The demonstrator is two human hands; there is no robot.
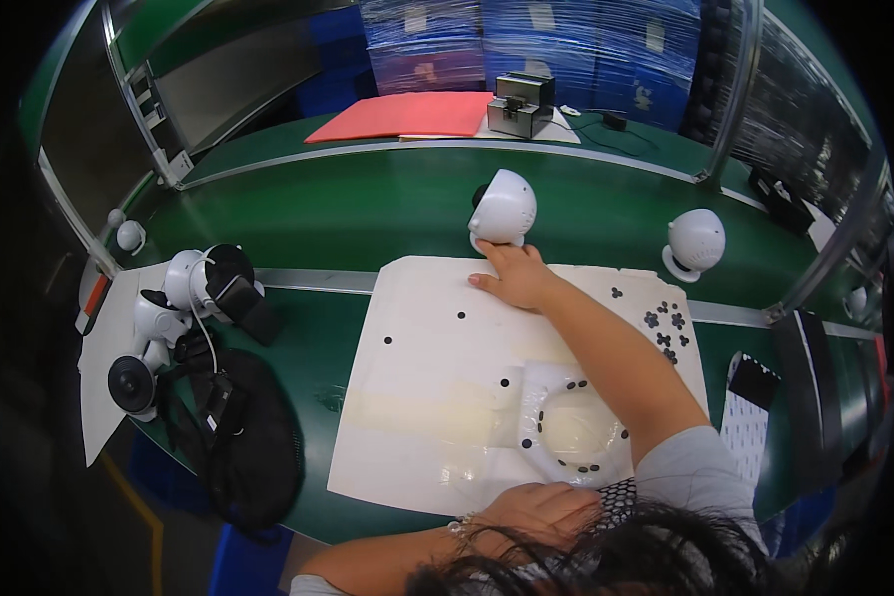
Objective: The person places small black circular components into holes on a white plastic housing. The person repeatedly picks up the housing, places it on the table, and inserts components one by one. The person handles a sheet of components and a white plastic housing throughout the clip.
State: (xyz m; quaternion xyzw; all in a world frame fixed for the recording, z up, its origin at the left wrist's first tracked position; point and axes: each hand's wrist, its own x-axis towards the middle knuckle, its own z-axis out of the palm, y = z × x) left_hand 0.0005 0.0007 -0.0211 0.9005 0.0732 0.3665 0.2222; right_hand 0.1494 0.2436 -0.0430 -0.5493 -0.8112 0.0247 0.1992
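Observation:
At the board's far edge stands a white ball-shaped camera [505, 207] on a small round base. My right hand [515, 275] reaches out to it, fingertips touching the base, thumb stretched apart to the side. Low in the picture, my left hand [541, 512] has its fingers together at the edge of a sheet of black round pads [621, 500]; its fingertips are partly hidden. Just beyond it lies a translucent white ring-shaped plate [531, 422] with small black pads around its opening. Single black dots and a cluster of black pads [664, 336] lie on the white board [417, 397].
Another white camera [695, 241] stands to the right. More cameras [184, 283] and a black bag [253, 437] crowd the left. A partly used pad sheet [748, 407] lies at the right. Behind are a red sheet [402, 114] and a metal box [520, 104].

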